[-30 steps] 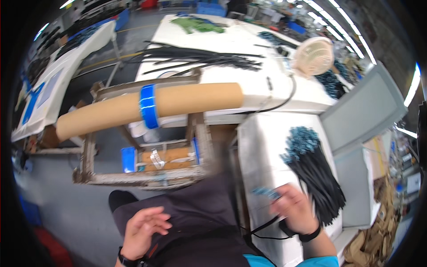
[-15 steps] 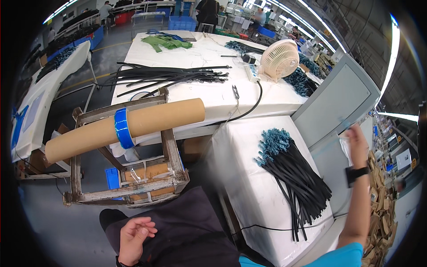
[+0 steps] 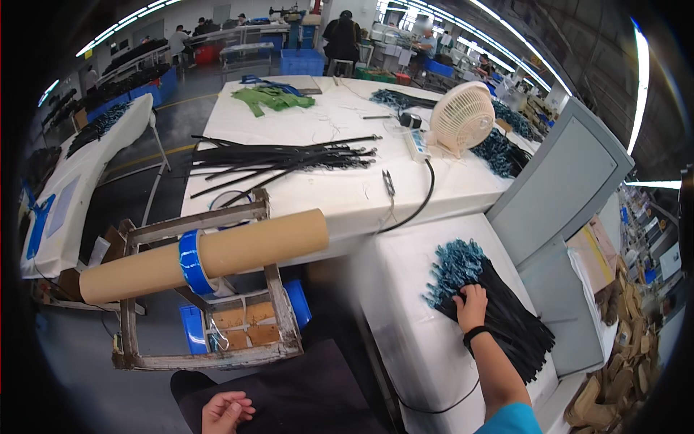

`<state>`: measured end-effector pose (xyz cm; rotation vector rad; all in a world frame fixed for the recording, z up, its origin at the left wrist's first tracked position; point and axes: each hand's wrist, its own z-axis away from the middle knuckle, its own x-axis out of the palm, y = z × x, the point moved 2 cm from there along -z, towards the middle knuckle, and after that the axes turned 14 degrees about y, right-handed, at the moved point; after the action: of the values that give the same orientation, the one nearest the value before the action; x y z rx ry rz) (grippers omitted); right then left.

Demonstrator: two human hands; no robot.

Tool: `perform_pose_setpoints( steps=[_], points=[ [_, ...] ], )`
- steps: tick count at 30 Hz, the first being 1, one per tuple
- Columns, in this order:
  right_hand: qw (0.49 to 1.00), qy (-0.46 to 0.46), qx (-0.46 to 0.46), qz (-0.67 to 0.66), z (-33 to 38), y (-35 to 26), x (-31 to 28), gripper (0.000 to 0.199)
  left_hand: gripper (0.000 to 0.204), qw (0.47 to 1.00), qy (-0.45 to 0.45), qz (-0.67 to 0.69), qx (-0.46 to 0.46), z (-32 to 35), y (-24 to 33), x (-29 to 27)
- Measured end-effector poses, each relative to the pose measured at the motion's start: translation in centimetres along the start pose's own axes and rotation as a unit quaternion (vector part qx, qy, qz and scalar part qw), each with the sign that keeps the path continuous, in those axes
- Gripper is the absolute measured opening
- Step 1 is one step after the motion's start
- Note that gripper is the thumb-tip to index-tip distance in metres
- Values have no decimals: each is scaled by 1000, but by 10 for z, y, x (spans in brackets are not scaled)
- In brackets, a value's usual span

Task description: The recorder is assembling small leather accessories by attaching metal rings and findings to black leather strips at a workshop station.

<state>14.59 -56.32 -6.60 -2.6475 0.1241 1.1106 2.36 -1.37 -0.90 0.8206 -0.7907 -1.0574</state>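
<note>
A bundle of flat black straps [image 3: 512, 315] with blue-green tufted ends [image 3: 458, 269] lies on the white-covered surface to my right. My right hand [image 3: 473, 307] is down on the bundle, just below those tufted ends. Its fingers are bent around a strap there, and the fingertips are partly hidden among the straps. Low in the picture, over the dark cloth on my lap, hovers my left hand [image 3: 227, 414]. Its fingers are loosely curled with the thumb beside them, and I see nothing in it.
A brown cardboard tube [image 3: 260, 241] with a blue tape roll [image 3: 194, 263] around it rests on a worn wooden frame [image 3: 210, 359]. Ahead, the white table [image 3: 318, 195] carries more black straps [image 3: 282, 160], snips [image 3: 389, 184], green cloth [image 3: 273, 100] and a fan [image 3: 463, 119]. A grey panel [image 3: 560, 184] rises at right.
My right hand has moved left and down from beside the grey panel onto the strap bundle. My left hand stays near my lap. The whole view has shifted, with the table lower in it.
</note>
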Motion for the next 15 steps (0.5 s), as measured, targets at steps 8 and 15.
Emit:
perform_pose_setpoints(
  steps=[8,15],
  points=[
    [919,-157,51,-357,-60,-118,5,13,24,1000,1,-20,-1,-11,3,11],
    [892,-145,-128,-408,-168,-246,88,14,23,998,54,-26,8,-8,13,11]
  ],
)
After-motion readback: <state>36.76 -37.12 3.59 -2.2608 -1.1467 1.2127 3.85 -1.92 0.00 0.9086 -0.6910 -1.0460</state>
